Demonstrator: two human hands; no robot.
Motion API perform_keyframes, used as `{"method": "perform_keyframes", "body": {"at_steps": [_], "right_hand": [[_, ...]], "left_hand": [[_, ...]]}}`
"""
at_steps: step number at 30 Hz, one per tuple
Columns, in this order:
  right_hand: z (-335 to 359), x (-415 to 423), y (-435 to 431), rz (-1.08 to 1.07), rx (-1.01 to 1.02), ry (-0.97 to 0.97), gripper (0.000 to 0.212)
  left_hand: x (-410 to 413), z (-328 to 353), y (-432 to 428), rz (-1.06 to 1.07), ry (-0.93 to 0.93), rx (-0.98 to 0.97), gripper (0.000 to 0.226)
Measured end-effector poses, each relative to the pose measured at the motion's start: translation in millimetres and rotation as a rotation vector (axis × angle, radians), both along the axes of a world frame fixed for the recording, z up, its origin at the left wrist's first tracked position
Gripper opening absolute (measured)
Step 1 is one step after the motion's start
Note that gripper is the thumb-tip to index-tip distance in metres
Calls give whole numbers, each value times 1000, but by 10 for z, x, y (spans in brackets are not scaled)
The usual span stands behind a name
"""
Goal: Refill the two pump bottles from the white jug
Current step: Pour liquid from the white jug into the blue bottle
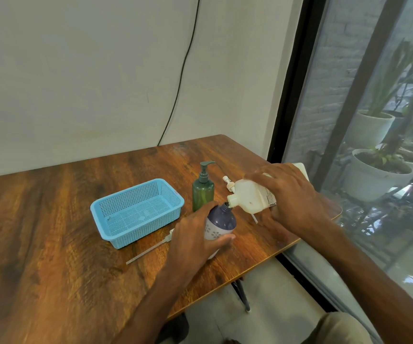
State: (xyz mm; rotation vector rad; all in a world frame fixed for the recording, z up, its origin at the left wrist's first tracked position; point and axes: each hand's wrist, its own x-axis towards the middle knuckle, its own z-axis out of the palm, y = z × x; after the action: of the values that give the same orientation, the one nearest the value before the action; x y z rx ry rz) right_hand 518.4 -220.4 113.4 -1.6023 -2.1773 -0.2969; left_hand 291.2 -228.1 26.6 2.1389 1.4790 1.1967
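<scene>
Just right of the frame's centre, a person's two hands met over a wooden counter (51,219). The right hand (292,197) wrapped over the top of the white jug (250,194), fingers curled round its body, and held it tipped almost flat. The jug's long axis ran from the right edge of the counter down and left to its spout. The left hand (195,239) gripped the purple bottle (221,223) from the lower left, thumb across its flowered label. This bottle had no pump on and leaned with its neck pointing up and right. Spout and open neck touched, or very nearly, so any pour probably depended on keeping those two openings lined up; no stream of liquid could be made out.

Just behind the purple bottle, toward the upper left, stood the green pump bottle (203,192), upright with its pump screwed on and close to the left hand's fingertips. A blue basket (136,212) sat near the left. One loose pump (151,249) lay on the counter below the basket, its tube pointing lower left. A second pump (227,182) lay behind the jug. A window filled the right side.
</scene>
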Motion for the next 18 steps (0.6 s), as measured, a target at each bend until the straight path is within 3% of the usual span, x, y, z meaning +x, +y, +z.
{"method": "perform_keyframes", "body": {"at_steps": [18], "right_hand": [[29, 6, 40, 21, 31, -72, 79]], "left_hand": [[3, -11, 1, 1, 8, -3, 87]]}}
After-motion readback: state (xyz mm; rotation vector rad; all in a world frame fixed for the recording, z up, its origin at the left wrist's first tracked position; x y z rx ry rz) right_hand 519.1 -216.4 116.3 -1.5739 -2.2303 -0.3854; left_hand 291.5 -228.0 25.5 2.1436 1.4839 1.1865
